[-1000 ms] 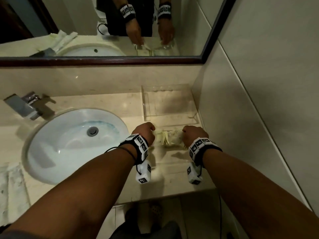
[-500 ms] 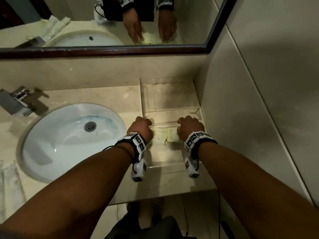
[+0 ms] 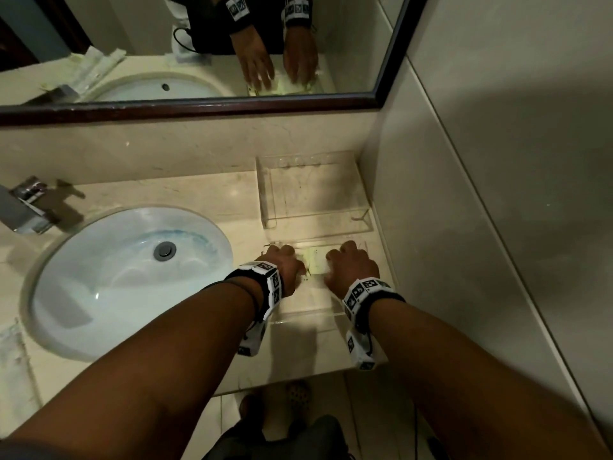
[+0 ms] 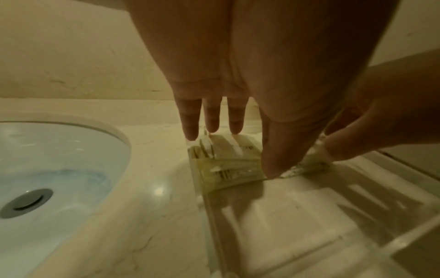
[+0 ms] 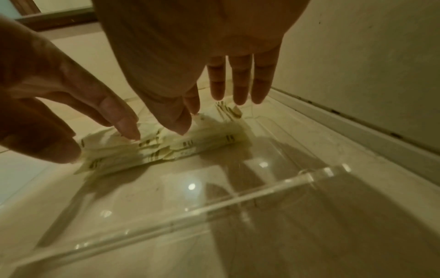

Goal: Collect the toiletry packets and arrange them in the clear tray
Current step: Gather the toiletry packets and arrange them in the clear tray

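Toiletry packets (image 5: 164, 148) bunched in clear tray (image 5: 214, 205), far end, directly under fingertips. Left hand (image 3: 282, 270) & right hand (image 3: 351, 270): fingers straight, spread, touching bundle ends, gripping nothing. Packets prob. light, soft, crinkly, slippery; best pinched at ends, w/ light pressure.

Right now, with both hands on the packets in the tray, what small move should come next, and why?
Probably nudge the packets square with straight fingers: they already lie inside the clear tray, but fanned and uneven between left hand and right hand.
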The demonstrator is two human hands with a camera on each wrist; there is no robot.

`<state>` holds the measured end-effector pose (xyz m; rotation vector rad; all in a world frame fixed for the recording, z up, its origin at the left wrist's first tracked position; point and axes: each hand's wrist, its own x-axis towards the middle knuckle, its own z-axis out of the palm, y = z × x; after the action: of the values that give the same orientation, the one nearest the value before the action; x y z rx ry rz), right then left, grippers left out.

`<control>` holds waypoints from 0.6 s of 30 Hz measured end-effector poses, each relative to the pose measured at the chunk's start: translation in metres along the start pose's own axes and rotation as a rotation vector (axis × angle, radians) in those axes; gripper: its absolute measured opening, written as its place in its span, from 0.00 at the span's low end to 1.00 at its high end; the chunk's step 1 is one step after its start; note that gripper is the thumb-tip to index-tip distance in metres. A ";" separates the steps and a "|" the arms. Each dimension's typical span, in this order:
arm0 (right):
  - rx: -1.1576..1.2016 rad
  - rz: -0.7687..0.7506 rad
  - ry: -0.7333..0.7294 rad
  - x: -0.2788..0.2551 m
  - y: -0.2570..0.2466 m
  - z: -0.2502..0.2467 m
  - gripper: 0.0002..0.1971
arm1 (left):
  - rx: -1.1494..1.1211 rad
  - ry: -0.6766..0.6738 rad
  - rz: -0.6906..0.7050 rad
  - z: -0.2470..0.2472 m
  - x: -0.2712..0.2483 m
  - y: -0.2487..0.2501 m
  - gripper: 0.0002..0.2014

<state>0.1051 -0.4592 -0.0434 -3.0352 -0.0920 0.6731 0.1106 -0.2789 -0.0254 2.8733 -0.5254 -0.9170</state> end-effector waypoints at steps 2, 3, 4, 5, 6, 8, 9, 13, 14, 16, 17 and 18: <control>0.021 0.009 -0.033 -0.004 0.001 0.007 0.28 | 0.043 -0.026 0.013 0.004 0.001 0.000 0.20; 0.037 0.011 -0.052 -0.006 0.002 0.010 0.29 | 0.058 -0.039 0.023 0.007 0.002 0.000 0.20; 0.055 0.007 -0.066 -0.006 0.002 0.012 0.30 | 0.067 -0.054 0.027 0.008 0.003 -0.001 0.20; 0.072 0.000 -0.079 -0.007 0.002 0.014 0.30 | 0.077 -0.072 0.029 0.009 0.003 -0.001 0.20; 0.087 -0.014 -0.089 -0.007 0.002 0.015 0.32 | 0.087 -0.082 0.032 0.009 0.003 -0.001 0.20; 0.109 -0.036 -0.114 -0.007 0.003 0.018 0.34 | 0.091 -0.092 0.036 0.011 0.003 -0.003 0.18; 0.117 -0.041 -0.119 -0.007 0.004 0.018 0.36 | 0.092 -0.089 0.042 0.012 0.003 -0.004 0.18; 0.109 -0.034 -0.111 -0.008 0.002 0.019 0.38 | 0.177 -0.074 0.049 0.015 0.006 -0.008 0.17; 0.094 -0.030 -0.108 -0.008 0.000 0.019 0.38 | 0.192 -0.075 0.036 0.016 0.007 -0.008 0.17; 0.081 -0.021 -0.109 -0.008 -0.002 0.019 0.39 | 0.217 -0.054 0.018 0.017 0.009 -0.008 0.19; 0.082 -0.018 -0.114 -0.008 -0.002 0.020 0.40 | 0.216 -0.042 0.009 0.018 0.010 -0.008 0.19; 0.085 -0.018 -0.121 -0.007 -0.002 0.021 0.40 | 0.203 -0.034 0.003 0.019 0.011 -0.008 0.20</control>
<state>0.0894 -0.4569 -0.0590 -2.9074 -0.0910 0.8367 0.1105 -0.2749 -0.0488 3.0385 -0.6623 -0.9660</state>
